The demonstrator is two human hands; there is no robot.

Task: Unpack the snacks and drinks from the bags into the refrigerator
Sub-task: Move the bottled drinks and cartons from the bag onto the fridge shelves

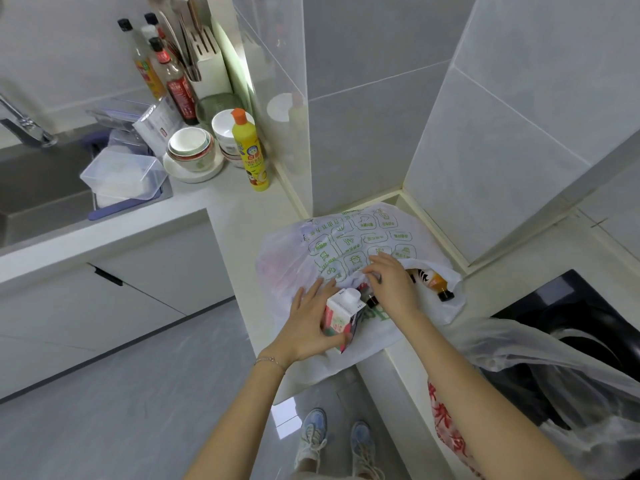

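While the left grip [308, 327] clasps a boxy carton [338, 315], the right grip [389, 285] pinches a crinkly plastic bag [349, 237]. A glossy bottle [438, 284] lies just rightward.

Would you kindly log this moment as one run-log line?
left hand: grips pink carton | right hand: pinches white plastic bag edge | orange bottle: lying in bag

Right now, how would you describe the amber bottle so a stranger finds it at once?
Find the white bag with green print in the counter corner. At its open mouth, right of the right hand, the bottle lies on its side. Unlike the boxy pink carton, it is round, amber, dark-capped.
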